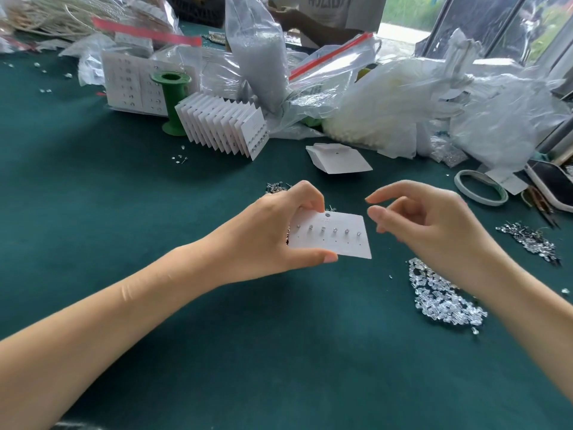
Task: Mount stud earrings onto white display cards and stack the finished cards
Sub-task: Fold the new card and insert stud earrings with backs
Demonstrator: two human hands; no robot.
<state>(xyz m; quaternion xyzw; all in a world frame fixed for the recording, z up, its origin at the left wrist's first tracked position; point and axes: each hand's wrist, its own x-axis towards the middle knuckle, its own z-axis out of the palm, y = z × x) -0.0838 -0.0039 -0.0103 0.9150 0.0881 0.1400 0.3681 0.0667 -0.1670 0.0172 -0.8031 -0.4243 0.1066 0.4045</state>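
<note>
A: Item one?

B: Thin white rectangular paper display card (333, 240), one row of six small clear-stone stud earrings (335, 231) mounted, a second row of holes bare. Held above the dark green felt table (155, 212) by the left hand (263, 237), thumb at the lower edge, fingers (310, 200) curled over the top edge, pinching it.

A: Handling?

B: Light, bends easily; probably best gripped by the edges, clear of the studs. Posts are thin and look easy to bend.

A: Right hand (434, 231)?

B: Just beside the card, fingers loosely curled; whether they pinch a stud, cannot tell.

A: Stock?

B: Heap of loose clear studs (443, 296) to the right. Fanned row of finished white cards (223, 125) at the back.
</note>
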